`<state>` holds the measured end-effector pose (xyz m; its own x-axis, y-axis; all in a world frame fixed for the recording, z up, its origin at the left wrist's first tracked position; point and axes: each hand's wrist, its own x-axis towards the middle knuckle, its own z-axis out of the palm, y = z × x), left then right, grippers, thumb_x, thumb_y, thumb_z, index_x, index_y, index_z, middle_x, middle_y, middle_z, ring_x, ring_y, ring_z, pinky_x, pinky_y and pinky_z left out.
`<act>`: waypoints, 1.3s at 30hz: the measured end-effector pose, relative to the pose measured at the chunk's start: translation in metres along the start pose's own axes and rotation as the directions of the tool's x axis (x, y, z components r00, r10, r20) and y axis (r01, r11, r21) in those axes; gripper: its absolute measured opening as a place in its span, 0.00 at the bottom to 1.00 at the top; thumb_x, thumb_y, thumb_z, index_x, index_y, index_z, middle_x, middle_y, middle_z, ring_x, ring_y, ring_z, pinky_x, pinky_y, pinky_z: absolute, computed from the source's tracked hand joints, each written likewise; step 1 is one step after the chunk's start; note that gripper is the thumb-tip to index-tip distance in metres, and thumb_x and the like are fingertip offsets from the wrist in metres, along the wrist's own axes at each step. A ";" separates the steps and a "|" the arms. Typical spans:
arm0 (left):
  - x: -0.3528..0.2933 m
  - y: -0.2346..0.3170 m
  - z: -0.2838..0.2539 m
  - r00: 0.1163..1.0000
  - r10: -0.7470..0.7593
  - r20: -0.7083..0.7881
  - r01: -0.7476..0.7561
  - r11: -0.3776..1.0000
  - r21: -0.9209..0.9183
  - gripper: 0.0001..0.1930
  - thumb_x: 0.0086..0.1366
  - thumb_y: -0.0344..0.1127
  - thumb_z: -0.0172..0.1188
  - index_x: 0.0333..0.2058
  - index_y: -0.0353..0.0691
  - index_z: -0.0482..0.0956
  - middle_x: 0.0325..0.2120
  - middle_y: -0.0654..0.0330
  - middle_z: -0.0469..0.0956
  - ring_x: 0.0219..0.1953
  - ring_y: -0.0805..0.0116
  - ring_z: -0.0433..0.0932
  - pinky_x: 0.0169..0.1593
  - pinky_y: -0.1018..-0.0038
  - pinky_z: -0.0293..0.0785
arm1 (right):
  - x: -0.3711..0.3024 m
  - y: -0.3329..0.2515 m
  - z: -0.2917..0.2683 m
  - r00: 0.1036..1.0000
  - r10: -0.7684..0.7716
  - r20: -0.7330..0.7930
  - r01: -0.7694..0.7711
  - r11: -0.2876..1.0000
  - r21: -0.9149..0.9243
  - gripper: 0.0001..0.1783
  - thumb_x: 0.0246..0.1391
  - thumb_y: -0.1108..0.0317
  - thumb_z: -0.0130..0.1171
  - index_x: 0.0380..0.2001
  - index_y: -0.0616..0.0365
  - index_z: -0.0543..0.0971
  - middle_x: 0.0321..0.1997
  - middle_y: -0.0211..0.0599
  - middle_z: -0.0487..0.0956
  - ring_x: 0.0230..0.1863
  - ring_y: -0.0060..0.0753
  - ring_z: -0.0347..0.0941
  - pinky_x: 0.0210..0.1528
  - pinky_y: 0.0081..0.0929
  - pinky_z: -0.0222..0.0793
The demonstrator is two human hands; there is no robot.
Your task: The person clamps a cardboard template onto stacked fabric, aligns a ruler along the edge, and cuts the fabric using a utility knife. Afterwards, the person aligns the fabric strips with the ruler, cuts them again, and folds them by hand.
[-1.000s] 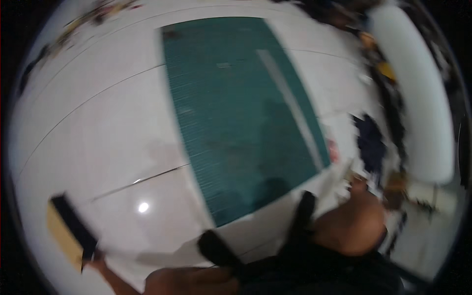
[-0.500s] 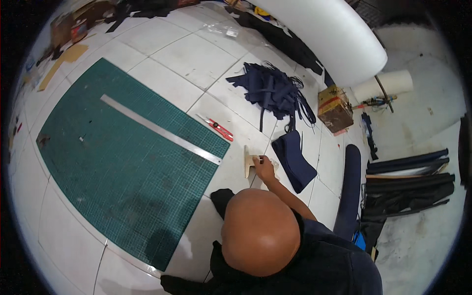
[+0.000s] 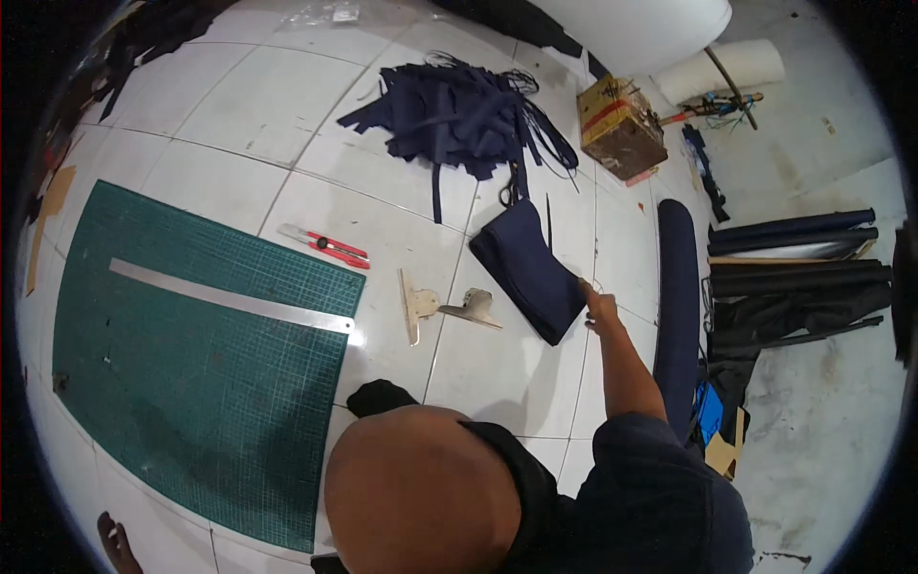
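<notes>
My right hand (image 3: 601,311) is at the right corner of a folded stack of dark blue cloth (image 3: 532,268), its fingers closed on the edge. At the lower left rim, beside the green cutting mat (image 3: 210,421), my left hand (image 3: 117,543) is partly in view, fingers apart and holding nothing. Two metal bulldog clips stand on the tiles left of the cloth: one clip (image 3: 418,304) nearer the mat, the other clip (image 3: 473,308) nearer the cloth. A steel ruler (image 3: 229,298) lies across the mat. Just beyond the mat's far edge is a red-handled utility knife (image 3: 330,247).
A heap of dark blue cloth strips (image 3: 449,120) lies farther off, with black scissor handles (image 3: 508,193) beside it. A worn box (image 3: 622,129), a large white roll (image 3: 660,29) and a long dark blue roll (image 3: 676,316) line the right side. Dark rolls (image 3: 794,273) lean by the wall.
My right hand has let go of the clip and moved right onto the folded cloth. My left hand has come into view at the lower left. The whole view has shifted.
</notes>
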<state>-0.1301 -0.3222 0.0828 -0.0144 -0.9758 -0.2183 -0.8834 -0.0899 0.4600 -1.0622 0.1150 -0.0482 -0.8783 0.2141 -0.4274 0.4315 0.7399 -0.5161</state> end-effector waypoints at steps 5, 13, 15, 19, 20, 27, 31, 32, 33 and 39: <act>0.081 0.003 0.052 0.983 0.172 0.060 -0.177 0.980 0.088 0.23 0.66 0.34 0.59 0.58 0.38 0.70 0.55 0.57 0.72 0.47 0.66 0.73 0.47 0.68 0.71 | -0.026 0.003 0.017 0.953 0.173 0.248 -0.222 0.958 0.183 0.42 0.45 0.41 0.71 0.55 0.60 0.72 0.58 0.42 0.74 0.57 0.45 0.71 0.57 0.45 0.69; 0.126 0.123 0.135 0.886 0.392 0.247 -0.428 0.897 0.109 0.20 0.64 0.28 0.57 0.55 0.34 0.70 0.51 0.48 0.74 0.50 0.55 0.76 0.51 0.63 0.72 | -0.016 -0.002 0.020 0.983 0.047 0.178 -0.118 0.902 0.416 0.26 0.47 0.63 0.71 0.48 0.62 0.75 0.50 0.44 0.78 0.50 0.40 0.76 0.54 0.44 0.73; 0.117 0.169 0.164 0.882 0.375 0.285 -0.412 0.907 0.081 0.19 0.64 0.28 0.58 0.53 0.32 0.71 0.49 0.47 0.75 0.49 0.54 0.77 0.51 0.63 0.74 | 0.019 0.011 0.006 0.952 -0.306 0.001 0.293 0.911 0.292 0.24 0.49 0.69 0.68 0.49 0.64 0.73 0.45 0.43 0.80 0.41 0.39 0.79 0.44 0.38 0.77; 0.077 0.231 0.197 0.913 0.297 0.280 -0.294 0.954 -0.054 0.18 0.63 0.30 0.60 0.51 0.31 0.74 0.48 0.47 0.76 0.47 0.54 0.79 0.50 0.64 0.77 | -0.099 -0.134 0.001 0.506 -0.857 -0.095 0.794 0.506 -0.336 0.25 0.51 0.66 0.64 0.48 0.58 0.63 0.38 0.59 0.78 0.40 0.62 0.78 0.43 0.47 0.72; 0.075 0.234 0.210 0.893 0.291 0.343 -0.270 0.957 -0.109 0.20 0.62 0.32 0.62 0.52 0.32 0.74 0.49 0.47 0.76 0.48 0.53 0.79 0.51 0.63 0.77 | -0.120 -0.169 0.000 0.446 -0.895 0.002 0.832 0.414 -0.368 0.26 0.50 0.68 0.64 0.48 0.58 0.64 0.39 0.56 0.78 0.41 0.62 0.78 0.41 0.46 0.71; 0.007 0.352 0.289 0.820 0.466 0.332 -0.201 0.778 -0.595 0.39 0.59 0.41 0.69 0.65 0.38 0.60 0.63 0.42 0.63 0.66 0.47 0.62 0.67 0.55 0.60 | -0.292 -0.302 0.061 0.024 -0.887 0.462 0.980 -0.071 -0.188 0.25 0.42 0.77 0.63 0.45 0.54 0.66 0.40 0.50 0.78 0.42 0.60 0.78 0.41 0.43 0.73; -0.007 0.319 0.278 0.992 0.118 0.055 -0.027 0.598 -0.801 0.50 0.55 0.42 0.72 0.69 0.41 0.49 0.66 0.37 0.56 0.72 0.41 0.48 0.71 0.48 0.49 | -0.394 -0.319 0.142 -0.470 -0.724 0.504 0.867 -0.272 0.417 0.25 0.41 0.74 0.65 0.42 0.58 0.65 0.34 0.42 0.71 0.35 0.43 0.71 0.38 0.33 0.68; -0.008 0.302 0.274 0.997 0.076 0.033 -0.020 0.600 -0.800 0.50 0.55 0.42 0.72 0.69 0.41 0.49 0.66 0.37 0.56 0.72 0.41 0.48 0.71 0.48 0.49 | -0.414 -0.317 0.163 -0.481 -0.701 0.527 0.816 -0.138 0.562 0.25 0.41 0.74 0.67 0.40 0.60 0.64 0.31 0.36 0.63 0.33 0.30 0.62 0.39 0.26 0.63; -0.006 0.279 0.264 0.996 -0.066 -0.061 -0.015 0.550 -0.835 0.52 0.53 0.41 0.72 0.70 0.39 0.46 0.66 0.39 0.56 0.70 0.43 0.52 0.71 0.51 0.51 | -0.432 -0.317 0.179 -0.548 -0.653 0.522 0.767 -0.143 0.625 0.25 0.42 0.73 0.68 0.39 0.59 0.63 0.31 0.30 0.60 0.35 0.23 0.59 0.39 0.20 0.60; -0.027 0.162 0.206 0.987 -0.129 -0.099 -0.066 0.237 -0.969 0.45 0.51 0.33 0.70 0.66 0.37 0.57 0.62 0.48 0.65 0.65 0.53 0.63 0.68 0.57 0.56 | -0.476 -0.273 0.267 -0.611 -0.580 0.539 0.410 0.350 0.842 0.24 0.47 0.72 0.67 0.43 0.58 0.65 0.34 0.32 0.72 0.35 0.22 0.73 0.35 0.22 0.72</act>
<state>-0.3698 -0.2691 -0.0140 0.1458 -0.9710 -0.1895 0.2458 -0.1500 0.9576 -0.7072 -0.3588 0.0977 0.3969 -0.9037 0.1607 -0.0357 -0.1901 -0.9811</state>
